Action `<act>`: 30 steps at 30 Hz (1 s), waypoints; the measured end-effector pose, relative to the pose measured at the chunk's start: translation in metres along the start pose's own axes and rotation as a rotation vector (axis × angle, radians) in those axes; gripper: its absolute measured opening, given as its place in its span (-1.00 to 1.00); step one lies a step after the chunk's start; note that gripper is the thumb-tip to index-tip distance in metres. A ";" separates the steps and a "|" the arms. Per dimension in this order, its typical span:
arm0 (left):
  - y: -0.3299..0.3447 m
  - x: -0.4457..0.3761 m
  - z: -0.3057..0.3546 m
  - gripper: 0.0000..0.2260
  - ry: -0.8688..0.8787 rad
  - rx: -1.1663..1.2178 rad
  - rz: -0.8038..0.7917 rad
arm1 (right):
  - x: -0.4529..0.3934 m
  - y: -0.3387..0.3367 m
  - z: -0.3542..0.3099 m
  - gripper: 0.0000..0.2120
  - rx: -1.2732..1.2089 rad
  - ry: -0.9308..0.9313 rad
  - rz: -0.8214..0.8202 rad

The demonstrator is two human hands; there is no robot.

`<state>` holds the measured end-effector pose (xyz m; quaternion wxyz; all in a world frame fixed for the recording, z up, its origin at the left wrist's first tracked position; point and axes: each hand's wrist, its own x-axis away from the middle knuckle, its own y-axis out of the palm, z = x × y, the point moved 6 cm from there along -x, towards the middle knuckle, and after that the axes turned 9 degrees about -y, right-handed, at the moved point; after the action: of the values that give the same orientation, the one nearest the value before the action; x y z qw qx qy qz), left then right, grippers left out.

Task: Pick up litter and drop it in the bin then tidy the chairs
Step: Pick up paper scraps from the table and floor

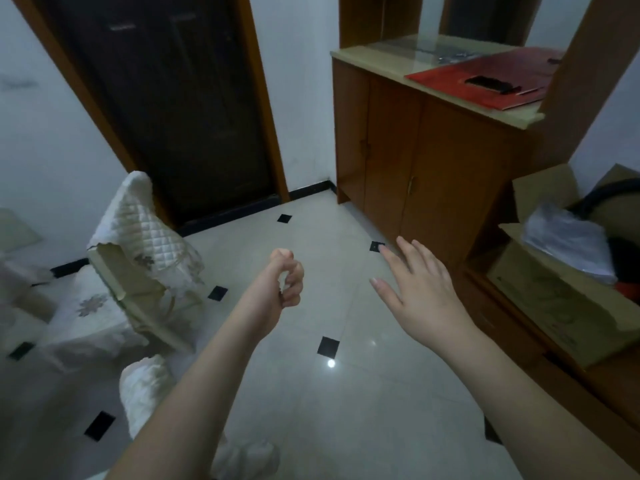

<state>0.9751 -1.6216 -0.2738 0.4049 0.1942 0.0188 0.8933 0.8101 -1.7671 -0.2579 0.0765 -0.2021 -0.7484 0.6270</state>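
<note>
Over the tiled floor [346, 393], beside the covered chair [145, 258] I have yet to straighten, my right hand [420, 292] spreads empty with fingers loose while my left hand [285, 284] clenches a small white scrap of litter [283, 279], presumably bound for a bin I cannot see.

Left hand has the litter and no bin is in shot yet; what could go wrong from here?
1. The left hand curls round a small pale scrap of litter that barely shows in its grip; it may slip out onto the glossy pale tiled floor unnoticed.
2. The chair with the white quilted cover stands close on the left; a turning arm might knock it.
3. The open brown cardboard box could be mistaken for the bin.
</note>
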 end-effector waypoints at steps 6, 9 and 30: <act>-0.075 -0.032 0.045 -0.82 0.107 0.125 0.167 | -0.091 0.010 -0.030 -0.35 -0.069 -0.178 -0.018; -0.107 -0.057 0.050 -0.80 0.083 0.185 0.233 | -0.137 0.020 -0.046 -0.37 -0.050 -0.240 -0.024; -0.288 -0.217 0.150 -0.88 0.195 0.203 0.441 | -0.425 0.072 -0.117 -0.38 -0.078 -0.469 -0.085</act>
<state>1.3646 -1.6054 -0.2622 0.1748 0.1462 0.1046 0.9680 1.2535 -1.8210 -0.2449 -0.0811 -0.0219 -0.7773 0.6235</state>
